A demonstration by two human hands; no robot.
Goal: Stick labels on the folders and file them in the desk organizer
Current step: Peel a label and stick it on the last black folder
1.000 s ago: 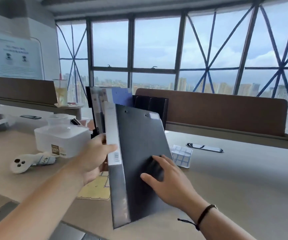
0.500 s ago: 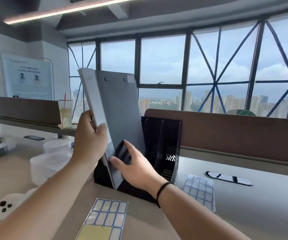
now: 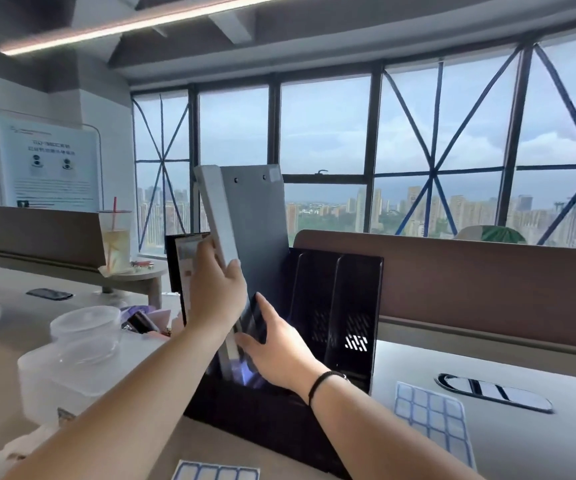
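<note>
A dark grey folder (image 3: 255,223) with a pale spine stands tilted, its lower end down inside a slot of the black desk organizer (image 3: 345,306). My left hand (image 3: 215,292) grips its spine about halfway up. My right hand (image 3: 272,344) presses flat against its lower cover at the organizer's front. Another folder (image 3: 184,268) stands in the organizer's left slot, behind my left hand. Two sheets of blue-framed labels lie on the desk: one sheet (image 3: 431,424) to the right of the organizer, the other sheet (image 3: 215,472) at the bottom edge.
A white lidded plastic box (image 3: 72,368) stands left of the organizer. A drink cup with a straw (image 3: 115,240) sits on a small round table behind. A brown partition (image 3: 470,289) runs along the desk's back. A cable grommet (image 3: 494,393) is at right, a phone (image 3: 49,293) at far left.
The folder has gone from lying slanted in front of me over the desk to standing in the organizer, and has sunk lower into the slot. Both hands kept their hold.
</note>
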